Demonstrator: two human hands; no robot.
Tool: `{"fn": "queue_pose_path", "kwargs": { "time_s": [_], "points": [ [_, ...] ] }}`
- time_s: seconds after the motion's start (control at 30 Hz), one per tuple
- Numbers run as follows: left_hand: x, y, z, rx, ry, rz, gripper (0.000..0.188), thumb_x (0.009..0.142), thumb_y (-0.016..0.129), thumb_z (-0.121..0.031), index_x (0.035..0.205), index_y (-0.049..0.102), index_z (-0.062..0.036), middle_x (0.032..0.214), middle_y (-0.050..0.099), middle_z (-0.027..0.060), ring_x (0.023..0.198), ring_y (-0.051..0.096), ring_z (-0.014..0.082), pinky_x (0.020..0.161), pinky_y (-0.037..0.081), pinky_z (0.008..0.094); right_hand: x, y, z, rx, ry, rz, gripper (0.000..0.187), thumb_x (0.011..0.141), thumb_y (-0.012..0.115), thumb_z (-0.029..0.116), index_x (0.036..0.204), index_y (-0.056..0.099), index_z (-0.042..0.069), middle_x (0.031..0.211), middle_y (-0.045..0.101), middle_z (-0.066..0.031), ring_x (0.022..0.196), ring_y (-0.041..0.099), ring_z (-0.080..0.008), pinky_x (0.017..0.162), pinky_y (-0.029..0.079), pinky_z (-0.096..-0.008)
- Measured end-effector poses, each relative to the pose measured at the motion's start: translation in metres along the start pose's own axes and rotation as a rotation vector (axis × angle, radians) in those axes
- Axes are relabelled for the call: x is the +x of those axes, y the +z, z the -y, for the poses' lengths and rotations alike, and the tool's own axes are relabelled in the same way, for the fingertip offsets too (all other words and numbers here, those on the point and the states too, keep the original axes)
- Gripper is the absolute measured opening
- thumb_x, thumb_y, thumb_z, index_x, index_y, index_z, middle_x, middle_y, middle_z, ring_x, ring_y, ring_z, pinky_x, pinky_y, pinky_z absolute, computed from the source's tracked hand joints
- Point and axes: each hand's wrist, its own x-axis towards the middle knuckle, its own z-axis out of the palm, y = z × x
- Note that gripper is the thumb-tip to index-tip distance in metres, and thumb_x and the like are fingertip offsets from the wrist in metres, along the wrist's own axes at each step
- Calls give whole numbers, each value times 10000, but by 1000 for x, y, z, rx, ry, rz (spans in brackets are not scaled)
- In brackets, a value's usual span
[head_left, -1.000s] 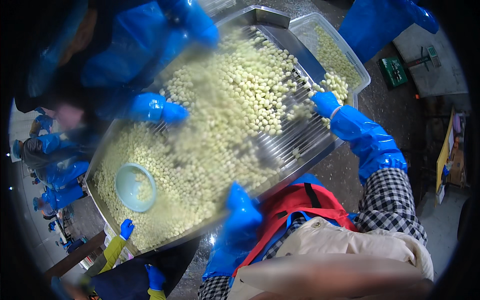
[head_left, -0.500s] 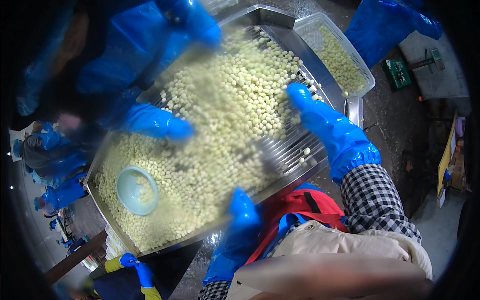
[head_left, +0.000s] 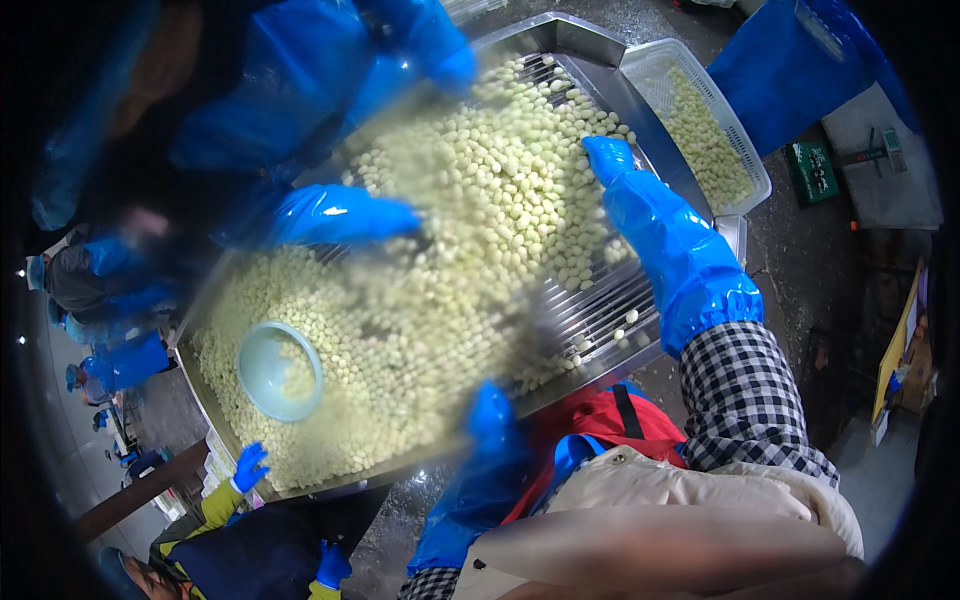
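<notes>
Small pale-green oval pieces, their exact kind unclear, cover much of a metal tray with a slotted bar grate. My right hand, in a blue glove, reaches over the grate's right side, fingers stretched out against the edge of the heap. By the tray's near edge is my left hand, gloved in blue and smeared by motion; its fingers cannot be made out. A light-blue bowl with some pieces in it rests on the heap at left.
A co-worker's blue-gloved hand extends over the heap from the far left. Beyond the tray stands a white basket partly filled with pieces. Another person's blue-gloved hand is at the tray's near-left corner. A blue bin stands far right.
My right hand has moved farther out along the heap's edge, and the heap has shifted, baring more bars. At lower left, the other person's joined hands have parted, one lifting toward the tray.
</notes>
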Motion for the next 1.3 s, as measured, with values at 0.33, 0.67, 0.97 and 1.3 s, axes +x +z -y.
{"fn": "queue_pose_path", "kwargs": {
  "time_s": [0.33,0.67,0.97,1.3],
  "points": [
    [-4,11,9,-11,18,-69,346,990,510,-382,1232,632,-167,954,671,27,810,634,154,749,524,270,-4,6,-18,934,309,43,284,893,619,330,1025,667,83,943,686,-73,761,644,-177,620,519,-329],
    [-7,-1,8,-60,-27,-12,360,963,460,-350,1253,618,-207,1101,675,148,953,654,358,826,513,448,-11,10,31,-496,-245,99,224,857,599,336,972,679,161,981,695,-109,913,665,-319,748,517,-465],
    [-11,-23,-9,22,-18,31,323,962,472,-297,1212,614,-148,1079,658,179,956,637,361,839,502,447,-21,4,44,-414,-284,123,169,847,626,227,985,684,148,1000,700,-105,915,676,-323,740,535,-460],
    [-11,-59,-36,107,26,120,285,961,486,-238,1166,609,-84,1055,639,214,961,619,364,855,489,446,-19,19,40,-591,-219,152,207,838,630,185,1006,705,90,1030,701,-141,937,682,-341,752,547,-464]
  ]
}}
